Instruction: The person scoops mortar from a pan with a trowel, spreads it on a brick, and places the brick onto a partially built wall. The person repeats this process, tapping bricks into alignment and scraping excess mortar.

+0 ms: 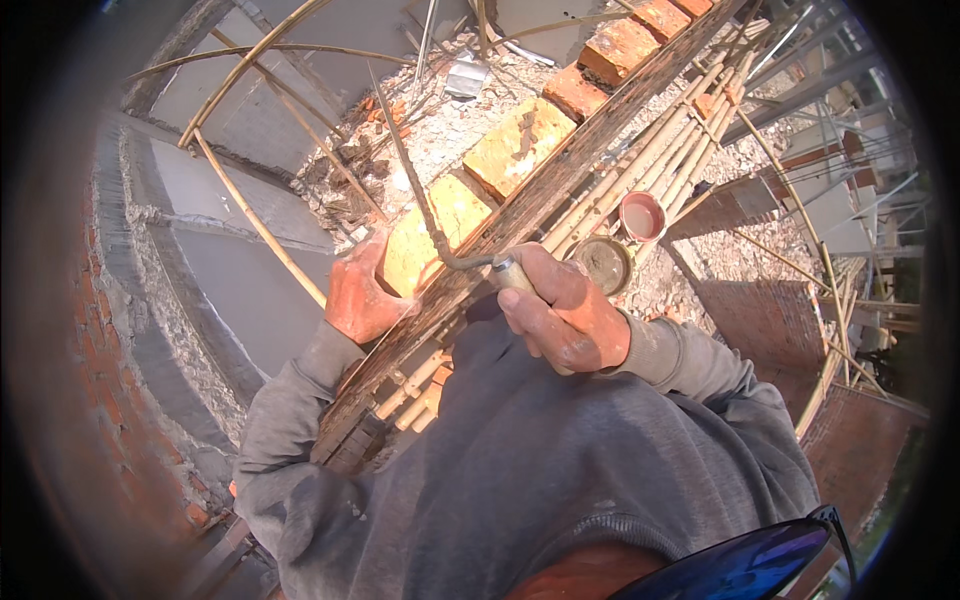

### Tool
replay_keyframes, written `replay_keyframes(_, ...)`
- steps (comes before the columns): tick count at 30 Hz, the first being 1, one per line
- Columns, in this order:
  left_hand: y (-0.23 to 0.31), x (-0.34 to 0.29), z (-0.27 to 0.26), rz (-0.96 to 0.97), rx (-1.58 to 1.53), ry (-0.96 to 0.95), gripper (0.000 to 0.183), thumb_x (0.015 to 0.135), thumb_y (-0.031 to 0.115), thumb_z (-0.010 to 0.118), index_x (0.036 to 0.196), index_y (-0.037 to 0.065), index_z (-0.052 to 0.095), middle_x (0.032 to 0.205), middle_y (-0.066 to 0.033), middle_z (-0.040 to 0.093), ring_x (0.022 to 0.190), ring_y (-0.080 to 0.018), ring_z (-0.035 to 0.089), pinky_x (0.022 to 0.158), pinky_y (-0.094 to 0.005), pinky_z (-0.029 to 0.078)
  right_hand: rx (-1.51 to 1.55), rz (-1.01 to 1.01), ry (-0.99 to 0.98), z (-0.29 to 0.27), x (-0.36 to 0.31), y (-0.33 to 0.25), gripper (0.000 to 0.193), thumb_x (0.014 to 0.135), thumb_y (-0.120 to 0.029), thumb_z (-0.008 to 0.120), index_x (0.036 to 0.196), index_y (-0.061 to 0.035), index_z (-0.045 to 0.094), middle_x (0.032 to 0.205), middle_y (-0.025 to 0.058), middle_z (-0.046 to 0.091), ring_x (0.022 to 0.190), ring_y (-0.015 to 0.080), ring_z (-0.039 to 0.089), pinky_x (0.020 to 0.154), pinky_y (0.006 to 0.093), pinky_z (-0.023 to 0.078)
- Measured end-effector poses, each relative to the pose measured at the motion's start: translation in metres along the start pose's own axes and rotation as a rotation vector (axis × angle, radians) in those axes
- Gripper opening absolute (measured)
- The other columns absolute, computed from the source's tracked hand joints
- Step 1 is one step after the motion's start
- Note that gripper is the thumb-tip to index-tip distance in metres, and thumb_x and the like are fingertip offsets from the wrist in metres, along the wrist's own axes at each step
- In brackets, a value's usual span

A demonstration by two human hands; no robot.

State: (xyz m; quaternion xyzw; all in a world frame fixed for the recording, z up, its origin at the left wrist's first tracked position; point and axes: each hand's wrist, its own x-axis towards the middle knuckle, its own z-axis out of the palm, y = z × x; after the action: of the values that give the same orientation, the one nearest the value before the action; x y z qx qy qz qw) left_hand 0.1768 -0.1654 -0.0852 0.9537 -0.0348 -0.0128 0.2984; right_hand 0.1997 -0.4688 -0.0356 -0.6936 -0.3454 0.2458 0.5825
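Note:
My right hand point(568, 310) is closed around the handle of a trowel point(430, 215). The blade shows nearly edge-on, slanting up and left across a pale yellow brick point(425, 232), and looks dirty with mortar. My left hand point(368, 288) grips the near end of that brick, thumb on one side and fingers on the other. The brick lies on the narrow top of a brick wall point(470, 262). Just beyond it in the row lies another yellowish brick point(520, 145) with a smear of mortar on top.
Orange bricks point(618, 50) continue the row to the upper right. Bamboo poles point(650, 170) run alongside the wall, with a mortar bucket point(603, 262) and a reddish bucket point(642, 216) by them. More bamboo point(250, 215) stands on the left. Rubble point(440, 110) covers the ground far below.

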Motion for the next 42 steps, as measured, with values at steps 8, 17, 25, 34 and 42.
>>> replay_keyframes(8,0.009,0.003,-0.007,-0.028,-0.094,-0.008,0.086,0.060,0.025,0.090,0.135,-0.005,0.061,0.109,-0.0246,0.073,0.099,-0.0345,0.074,0.086,-0.0397,0.058,0.203,0.254,0.038,0.014,0.001,-0.005,0.018,0.098,-0.011,0.058,0.112,0.0002,0.055,0.083,0.0069,0.054,0.057,0.0162,0.059,0.047,0.0299,0.048)
replay_keyframes(17,0.011,0.006,-0.013,-0.019,-0.125,-0.050,0.090,0.056,0.020,0.090,0.134,-0.011,0.059,0.110,-0.0249,0.073,0.099,-0.0302,0.074,0.087,-0.0368,0.057,0.423,0.509,0.007,-0.019,0.021,-0.032,0.028,0.106,-0.028,0.054,0.104,-0.0004,0.054,0.074,0.0037,0.057,0.054,0.0095,0.057,0.048,0.0273,0.047)
replay_keyframes(25,0.002,0.001,-0.011,-0.027,-0.115,-0.087,0.093,0.059,0.024,0.090,0.139,-0.009,0.057,0.121,-0.0273,0.070,0.113,-0.0325,0.071,0.096,-0.0378,0.054,-0.540,-0.133,0.403,-0.090,0.036,-0.040,0.031,0.096,-0.012,0.068,0.123,0.0026,0.062,0.092,0.0169,0.069,0.077,0.0285,0.071,0.070,0.0368,0.053)
replay_keyframes(34,0.002,0.002,-0.065,0.046,-0.064,0.027,0.066,0.075,0.026,0.085,0.131,-0.004,0.066,0.129,-0.0270,0.067,0.119,-0.0363,0.067,0.104,-0.0410,0.051,-0.939,-0.191,0.163,-0.165,0.044,-0.050,0.033,0.092,-0.012,0.069,0.123,-0.0043,0.061,0.101,0.0195,0.065,0.090,0.0400,0.066,0.075,0.0444,0.051)
replay_keyframes(42,0.078,-0.013,-0.089,-0.148,0.209,0.202,0.039,0.082,0.007,0.075,0.120,-0.002,0.073,0.115,-0.0212,0.074,0.109,-0.0308,0.071,0.097,-0.0400,0.053,-1.783,-0.650,-0.228,-0.182,0.182,-0.039,0.007,0.079,-0.010,0.070,0.085,-0.0083,0.072,0.084,0.0078,0.070,0.083,0.0275,0.071,0.073,0.0419,0.055)
